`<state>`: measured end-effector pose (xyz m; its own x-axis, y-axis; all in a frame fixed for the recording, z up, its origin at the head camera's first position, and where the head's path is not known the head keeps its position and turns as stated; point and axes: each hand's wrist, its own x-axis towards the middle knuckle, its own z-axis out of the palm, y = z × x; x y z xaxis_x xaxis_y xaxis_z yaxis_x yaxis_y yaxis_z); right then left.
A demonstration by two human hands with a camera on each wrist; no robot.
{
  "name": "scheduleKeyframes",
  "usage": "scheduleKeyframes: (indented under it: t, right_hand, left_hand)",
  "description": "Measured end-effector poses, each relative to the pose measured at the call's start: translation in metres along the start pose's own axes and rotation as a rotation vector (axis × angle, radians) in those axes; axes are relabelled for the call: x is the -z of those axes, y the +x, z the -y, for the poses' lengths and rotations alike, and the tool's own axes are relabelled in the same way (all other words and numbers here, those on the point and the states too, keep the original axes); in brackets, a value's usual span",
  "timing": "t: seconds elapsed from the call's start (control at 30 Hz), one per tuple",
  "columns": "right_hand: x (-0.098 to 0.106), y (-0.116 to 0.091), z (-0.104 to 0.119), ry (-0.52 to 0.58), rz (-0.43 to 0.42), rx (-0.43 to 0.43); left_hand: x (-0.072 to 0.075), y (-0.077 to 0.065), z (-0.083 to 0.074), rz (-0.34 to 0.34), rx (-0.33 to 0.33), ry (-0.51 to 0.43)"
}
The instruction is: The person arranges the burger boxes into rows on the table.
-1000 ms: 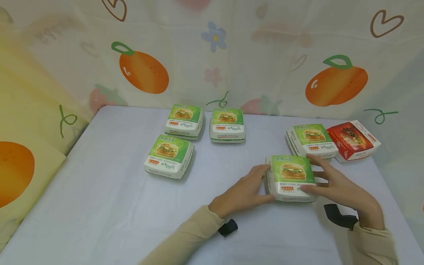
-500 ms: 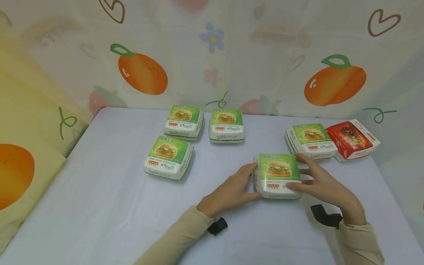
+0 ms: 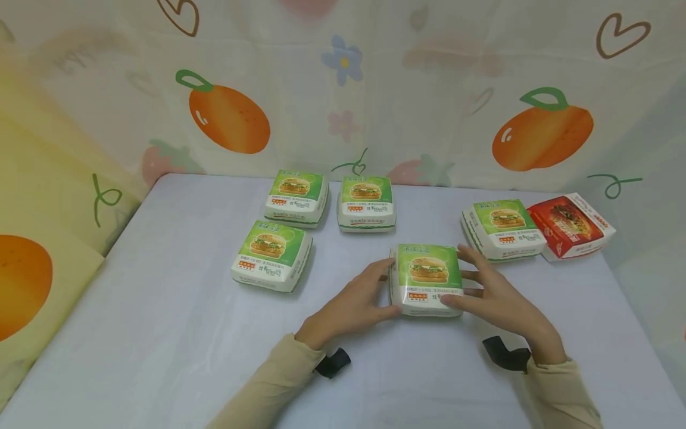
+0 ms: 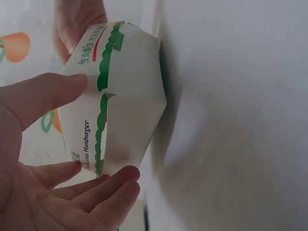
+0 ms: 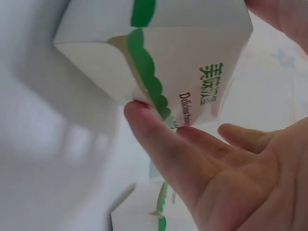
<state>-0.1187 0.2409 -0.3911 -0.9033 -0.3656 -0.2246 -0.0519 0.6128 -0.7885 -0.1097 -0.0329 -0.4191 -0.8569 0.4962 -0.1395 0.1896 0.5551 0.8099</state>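
A green-and-white hamburger box [image 3: 429, 274] is held between both hands near the middle of the table. At its left side is my left hand [image 3: 351, 307], thumb at the near corner and fingers along the side. My right hand [image 3: 501, 301] holds the opposite side, its thumb over the near part of the lid. The left wrist view shows the box [image 4: 130, 110] from its side, with the left fingertips [image 4: 127, 175] against the lower wall. In the right wrist view, a right fingertip [image 5: 139, 113] presses under the lid seam. Whether the base touches the table cannot be told.
Left of centre stand three green boxes: one at the back [image 3: 296, 196], one beside it [image 3: 367, 202] and one nearer [image 3: 272, 256]. At the back right, another green box [image 3: 504, 229] adjoins a red box [image 3: 570, 226]. A patterned curtain [image 3: 402, 89] hangs behind the white table [image 3: 161, 333].
Both hands have moved the hamburger box leftward and slightly away from the person, out from in front of the right-hand green box. The other boxes stay in place.
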Motion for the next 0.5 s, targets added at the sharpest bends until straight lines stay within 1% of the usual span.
scheduleKeyframes:
  t: [0.23, 0.37, 0.5]
  right_hand:
    - [-0.009, 0.003, 0.000, 0.040, 0.043, 0.010]
    - [-0.015, 0.005, -0.001, 0.070, 0.070, 0.034]
    - [-0.021, 0.007, -0.001, 0.075, 0.079, 0.065]
  left_hand:
    - [0.016, -0.006, 0.004, 0.018, 0.047, 0.012]
    - [0.025, -0.009, 0.003, 0.037, 0.062, 0.036]
    - [0.031, -0.012, 0.001, 0.049, 0.081, 0.054]
